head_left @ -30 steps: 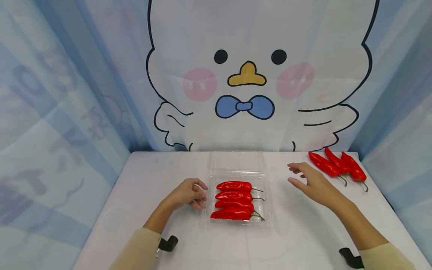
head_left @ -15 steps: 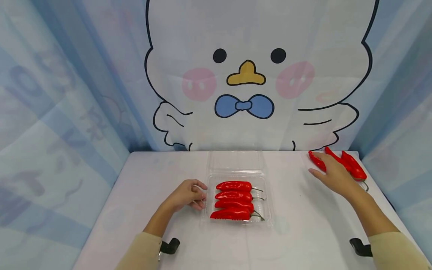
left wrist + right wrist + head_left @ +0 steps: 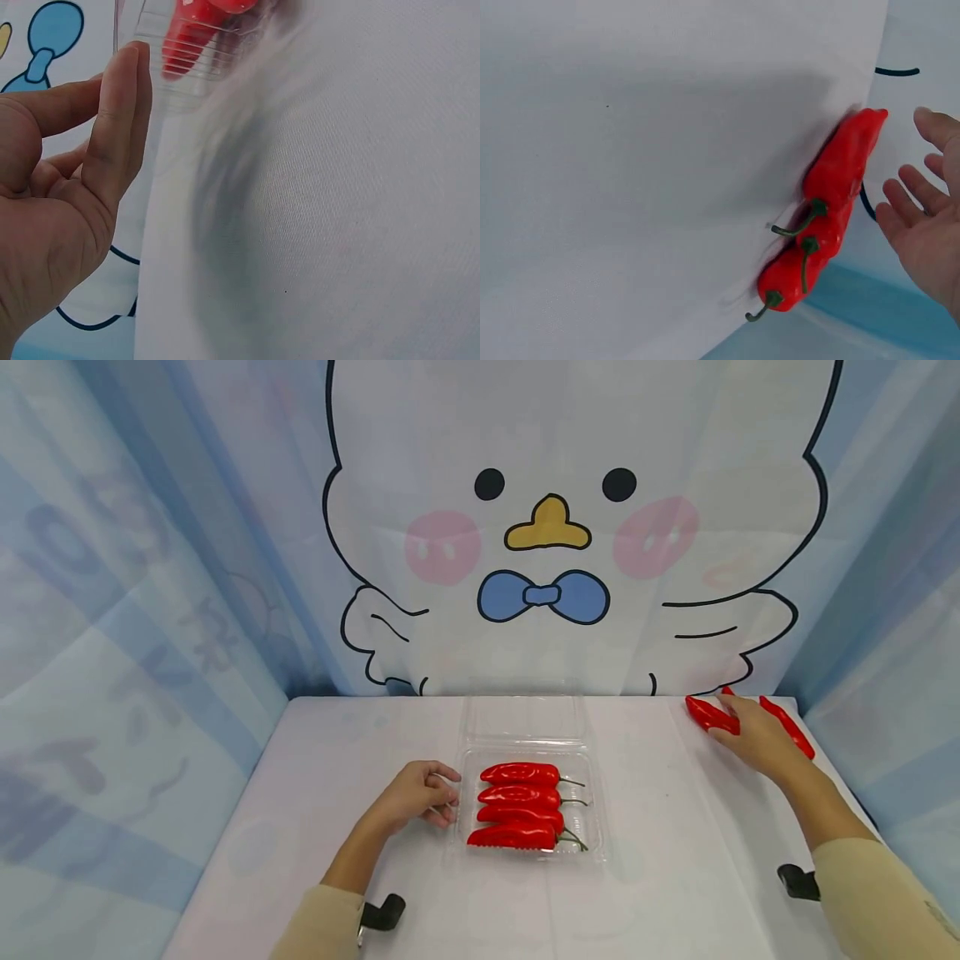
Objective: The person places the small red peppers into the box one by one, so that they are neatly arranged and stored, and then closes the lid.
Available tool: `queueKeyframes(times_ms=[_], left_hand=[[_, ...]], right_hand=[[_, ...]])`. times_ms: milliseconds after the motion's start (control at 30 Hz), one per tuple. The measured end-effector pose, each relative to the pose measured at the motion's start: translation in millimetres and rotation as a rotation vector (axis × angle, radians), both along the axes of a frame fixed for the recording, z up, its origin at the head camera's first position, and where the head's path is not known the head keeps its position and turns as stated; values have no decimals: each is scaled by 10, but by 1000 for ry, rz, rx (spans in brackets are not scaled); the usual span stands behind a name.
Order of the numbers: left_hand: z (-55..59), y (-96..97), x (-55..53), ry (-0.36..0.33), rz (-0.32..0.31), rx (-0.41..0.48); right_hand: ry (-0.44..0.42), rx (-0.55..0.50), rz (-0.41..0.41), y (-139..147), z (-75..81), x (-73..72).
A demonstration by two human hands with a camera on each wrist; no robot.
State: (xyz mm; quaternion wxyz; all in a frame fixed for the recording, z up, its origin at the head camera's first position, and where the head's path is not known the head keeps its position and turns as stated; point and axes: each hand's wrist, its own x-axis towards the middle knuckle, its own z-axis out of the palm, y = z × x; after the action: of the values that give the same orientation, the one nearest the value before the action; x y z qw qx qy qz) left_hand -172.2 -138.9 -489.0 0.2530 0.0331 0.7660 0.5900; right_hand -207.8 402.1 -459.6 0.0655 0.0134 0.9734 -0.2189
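Note:
Several red chili peppers (image 3: pixel 520 796) lie in a row inside a clear plastic clamshell box (image 3: pixel 596 777), its lid (image 3: pixel 525 720) folded back. My left hand (image 3: pixel 417 793) is at the box's left side, fingers loosely bent and holding nothing. Three more red chili peppers (image 3: pixel 840 165) with green stems lie at the far right corner. In the head view my right hand (image 3: pixel 757 735) reaches over them, thumb and fingers on either side of the leftmost pepper (image 3: pixel 708 713). The right wrist view has that hand spread beside the peppers, so I cannot tell whether it grips one.
A white cloth covers the table (image 3: pixel 660 860), whose right edge runs close to the loose peppers. Behind stands a curtain (image 3: pixel 547 652) with a cartoon bird, and blue curtains (image 3: pixel 112 693) hang at both sides. Black wrist mounts (image 3: pixel 384 912) stick out from the sleeves.
My right hand has moved right and away from me, from beside the loose peppers to over them. The left hand and the box with its peppers have stayed in place.

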Motion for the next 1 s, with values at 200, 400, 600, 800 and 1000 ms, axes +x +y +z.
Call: queueKeyframes(times_ms=[200,400,600,800,1000], left_hand=[[-27,15,24,25,41,0],[-58,21,50,23,70,2],[-61,21,62,22,79,5],[-48,25,68,21,72,2],[-54,20,54,17,66,-5]], right_hand=[[-40,14,-25,30,-67,-26],[-51,22,-14,57,-125,-41],[-52,37,-8,81,-148,-49],[-64,41,-20,95,-198,-53],[-73,53,-7,119,-302,-53]])
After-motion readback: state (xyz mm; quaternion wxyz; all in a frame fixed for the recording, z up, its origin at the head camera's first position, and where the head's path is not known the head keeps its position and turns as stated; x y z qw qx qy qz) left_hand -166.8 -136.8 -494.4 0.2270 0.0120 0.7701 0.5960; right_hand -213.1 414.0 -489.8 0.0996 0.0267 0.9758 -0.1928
